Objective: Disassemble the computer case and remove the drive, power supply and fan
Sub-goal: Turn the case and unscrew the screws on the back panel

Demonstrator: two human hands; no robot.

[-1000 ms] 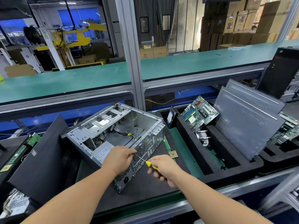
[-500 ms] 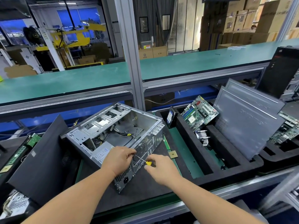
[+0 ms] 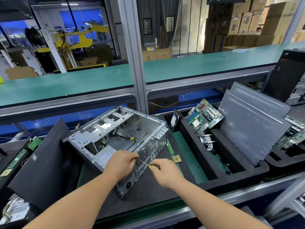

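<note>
The right hand (image 3: 162,169) is curled round a yellow-handled screwdriver (image 3: 145,163), whose shaft is pointed at the rear panel of the open computer case (image 3: 115,138). The left hand (image 3: 121,163) is rested on the case's rear top edge, fingers bent over it. Inside the case, at its near corner, the power supply (image 3: 105,156) is seen. Right of the case, a motherboard (image 3: 202,117) is leaned in a black foam tray (image 3: 231,172).

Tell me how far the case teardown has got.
Done: the case lies open, side panel off, and a motherboard sits in the foam tray. In hand: the right hand works a screwdriver at the rear panel while the left hand steadies it. Left: the power supply is inside.
</note>
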